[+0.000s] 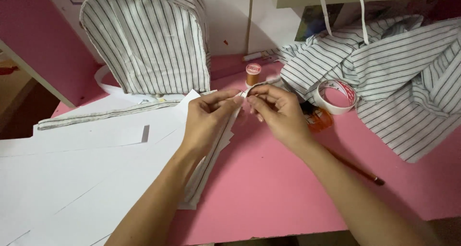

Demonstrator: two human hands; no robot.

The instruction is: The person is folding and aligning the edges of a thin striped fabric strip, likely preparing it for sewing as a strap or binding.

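Clearly the striped strip [211,155] is light and limp. Both the left hand [206,121] and right hand [276,109] pinch its top end, best gripped at the folded edge.

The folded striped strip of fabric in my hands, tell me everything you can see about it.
The striped fabric strip is long and narrow, white with thin dark lines, and looks like light woven cotton folded along its length. It lies slanted over the pink table and the white paper sheets. Its lower end rests near the table's front edge. Its upper end is pinched between the left hand and the right hand.
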